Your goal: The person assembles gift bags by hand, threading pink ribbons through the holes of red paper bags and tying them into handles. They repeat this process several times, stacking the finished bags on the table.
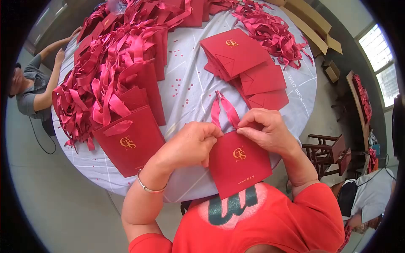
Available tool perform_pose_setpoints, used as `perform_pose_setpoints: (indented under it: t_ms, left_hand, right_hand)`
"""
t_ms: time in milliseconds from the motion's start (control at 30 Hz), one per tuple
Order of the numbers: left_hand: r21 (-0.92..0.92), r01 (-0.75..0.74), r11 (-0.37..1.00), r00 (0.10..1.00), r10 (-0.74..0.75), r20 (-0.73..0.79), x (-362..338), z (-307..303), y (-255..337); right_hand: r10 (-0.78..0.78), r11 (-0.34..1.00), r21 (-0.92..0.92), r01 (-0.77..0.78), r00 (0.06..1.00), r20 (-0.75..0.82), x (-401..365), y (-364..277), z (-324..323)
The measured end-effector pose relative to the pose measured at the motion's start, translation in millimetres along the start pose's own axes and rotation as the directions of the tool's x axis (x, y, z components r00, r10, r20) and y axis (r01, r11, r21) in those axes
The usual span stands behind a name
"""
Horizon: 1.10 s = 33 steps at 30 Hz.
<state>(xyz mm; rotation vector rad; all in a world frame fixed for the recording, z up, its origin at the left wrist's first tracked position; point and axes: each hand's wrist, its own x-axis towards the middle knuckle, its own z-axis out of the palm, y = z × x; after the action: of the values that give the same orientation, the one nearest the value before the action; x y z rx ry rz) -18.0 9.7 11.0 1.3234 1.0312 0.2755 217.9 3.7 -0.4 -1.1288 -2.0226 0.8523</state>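
A red paper gift bag (pixel 241 170) with a gold emblem lies flat at the table's near edge, against the red shirt. Its pink ribbon handle (pixel 228 110) loops up from the top edge onto the cloth. My left hand (pixel 195 142) is closed in a pinch at the bag's upper left corner, by one ribbon end. Thumb and forefinger of my right hand (pixel 266 128) pinch the other ribbon end at the bag's top edge. The exact fingertip contact is partly hidden on both sides.
Stacked red bags with ribbons (pixel 130 141) crowd the left. Bags without visible handles (pixel 236 52) lie at the back right, beside a heap of loose ribbons (pixel 270 29). Another person (pixel 36 86) sits at the left. Wooden stools (pixel 329 152) and cartons (pixel 310 23) stand right of the table.
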Motion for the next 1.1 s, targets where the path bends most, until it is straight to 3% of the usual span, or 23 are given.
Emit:
perform_pose_setpoints:
  t_ms: [67,133,367,533,1100]
  left_hand:
    - [-0.013,0.005,1.000,1.000,-0.005,0.016,1.7,-0.5,-2.9]
    - [-0.024,0.023,0.999,1.000,-0.023,0.021,2.6,-1.7,-4.7]
    - [0.022,-0.075,0.997,0.992,0.072,0.100,0.3,-10.3,-6.6]
    - [-0.085,0.060,0.995,0.995,-0.053,0.080,0.6,-8.6,-5.3]
    - [-0.045,0.048,0.998,0.996,-0.044,0.074,6.3,-6.3,-12.2]
  right_hand:
    - [0.053,0.998,0.035,-0.053,0.999,-0.010,-0.5,0.4,1.4]
    - [-0.074,0.997,0.030,0.078,0.991,-0.111,-0.7,2.5,2.4]
    - [-0.334,0.943,-0.010,0.333,0.942,-0.038,-9.5,-19.7,10.1]
    - [-0.340,0.938,-0.049,0.344,0.938,0.067,-11.6,-12.0,21.8]
    - [-0.386,0.854,-0.347,0.388,0.919,0.078,-14.3,-14.7,35.4]
